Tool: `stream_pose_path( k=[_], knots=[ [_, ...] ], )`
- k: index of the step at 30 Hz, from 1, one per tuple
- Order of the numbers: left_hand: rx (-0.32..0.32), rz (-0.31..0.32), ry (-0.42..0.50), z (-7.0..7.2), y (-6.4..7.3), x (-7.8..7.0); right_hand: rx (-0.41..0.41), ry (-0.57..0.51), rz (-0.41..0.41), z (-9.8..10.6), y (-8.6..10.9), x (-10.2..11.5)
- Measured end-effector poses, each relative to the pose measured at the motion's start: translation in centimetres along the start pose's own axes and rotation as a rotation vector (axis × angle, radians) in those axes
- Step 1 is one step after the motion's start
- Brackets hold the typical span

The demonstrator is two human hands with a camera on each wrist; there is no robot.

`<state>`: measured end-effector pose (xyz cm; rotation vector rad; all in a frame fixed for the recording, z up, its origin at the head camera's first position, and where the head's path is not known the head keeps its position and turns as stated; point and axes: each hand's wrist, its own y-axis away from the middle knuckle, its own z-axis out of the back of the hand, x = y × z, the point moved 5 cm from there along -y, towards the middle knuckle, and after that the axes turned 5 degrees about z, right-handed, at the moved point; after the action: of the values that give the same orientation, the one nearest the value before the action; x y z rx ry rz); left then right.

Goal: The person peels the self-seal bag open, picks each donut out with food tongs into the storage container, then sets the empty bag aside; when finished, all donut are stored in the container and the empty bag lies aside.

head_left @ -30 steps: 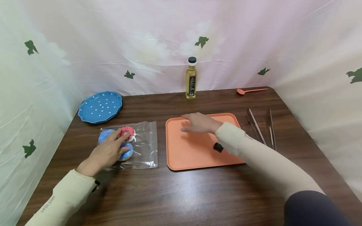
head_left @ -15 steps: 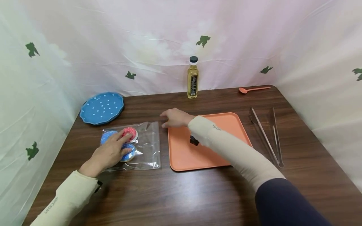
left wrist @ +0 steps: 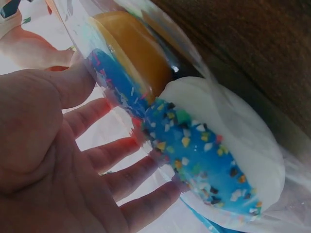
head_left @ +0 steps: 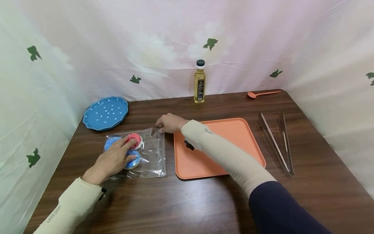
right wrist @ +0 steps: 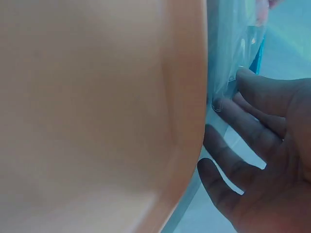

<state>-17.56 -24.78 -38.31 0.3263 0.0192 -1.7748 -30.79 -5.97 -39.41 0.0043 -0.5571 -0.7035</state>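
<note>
A clear plastic bag (head_left: 152,152) lies flat on the table with toy donuts inside. In the head view one donut is red-topped (head_left: 135,140) and a blue donut (head_left: 134,160) lies below it; another blue one is partly under my fingers. My left hand (head_left: 112,159) rests on the donuts through the film, fingers spread and nearly straight. The left wrist view shows sprinkles on a blue donut (left wrist: 199,165) near the fingertips. My right hand (head_left: 170,123) pinches the bag's far right corner, which is slightly raised between thumb and forefinger (right wrist: 252,131).
An orange tray (head_left: 216,152) stands right of the bag, under my right forearm. Metal tongs (head_left: 276,144) lie beyond it. At the back are an oil bottle (head_left: 200,83) and an orange spoon (head_left: 263,94). A blue dotted plate (head_left: 105,113) sits at the far left.
My right hand has moved left from over the tray to the bag's far right corner and taken hold of it. My left hand has stayed on the donuts.
</note>
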Motion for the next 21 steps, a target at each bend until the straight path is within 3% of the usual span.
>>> stream_pose_path(
  k=[12,21],
  knots=[
    [-0.026,-0.016,-0.017,-0.2,0.1,-0.2,-0.103,0.116,0.031,-0.2,-1.4,0.3],
    [0.008,0.008,-0.024,-0.1,-0.1,-0.1,-0.093,0.125,0.031,-0.6,-1.3,-0.5]
  ],
)
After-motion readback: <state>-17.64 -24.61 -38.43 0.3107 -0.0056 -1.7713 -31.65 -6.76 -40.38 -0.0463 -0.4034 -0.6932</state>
